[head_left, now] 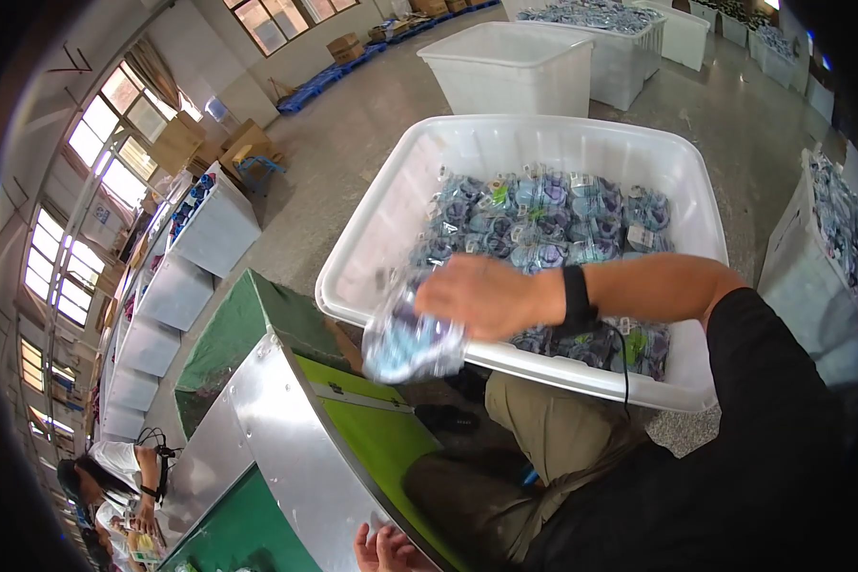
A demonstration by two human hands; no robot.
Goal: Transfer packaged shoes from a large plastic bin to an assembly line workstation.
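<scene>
Now, near the white tub and metal bench, right fingers clamp a packet, left fingers apart.

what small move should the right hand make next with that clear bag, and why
I'd probably lift the clear bag slightly before moving it sideways: the right hand appears to hold it across the near rim of the white bin, where it might snag. Whether it touches the rim can't be told from this view.
</scene>
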